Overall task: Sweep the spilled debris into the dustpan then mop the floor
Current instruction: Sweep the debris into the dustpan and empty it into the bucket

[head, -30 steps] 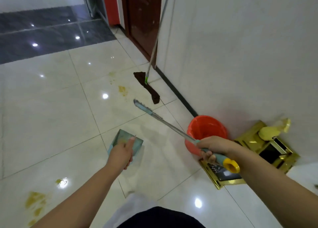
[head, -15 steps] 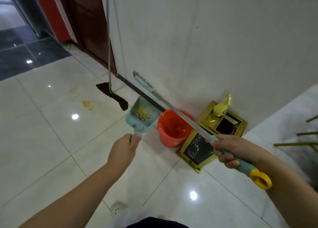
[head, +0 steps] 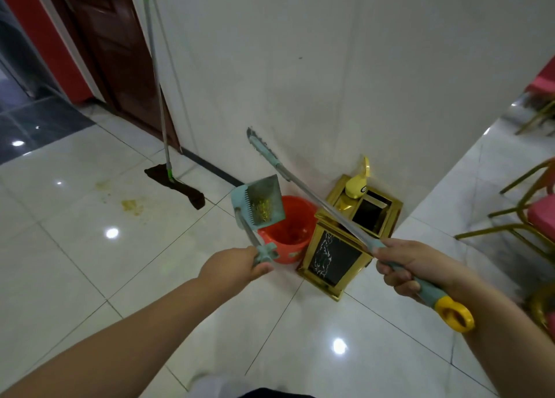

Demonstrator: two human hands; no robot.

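Left hand [head: 237,267] closed on dustpan [head: 260,203] handle, debris [head: 262,209] just above bucket [head: 288,229]; right hand [head: 411,265] gripping broom [head: 315,202], beside.

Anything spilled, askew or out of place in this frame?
Yes. Yellowish stains remain on the floor tiles left of the mop leaning on the wall. The dustpan, in the left hand, is held over the orange bucket with yellow debris inside.

A dustpan [head: 262,203] of yellow debris [head: 260,210] is held over an orange bucket [head: 287,230] by the left hand [head: 233,264]; a broom [head: 324,205] is gripped by the right hand [head: 411,264].
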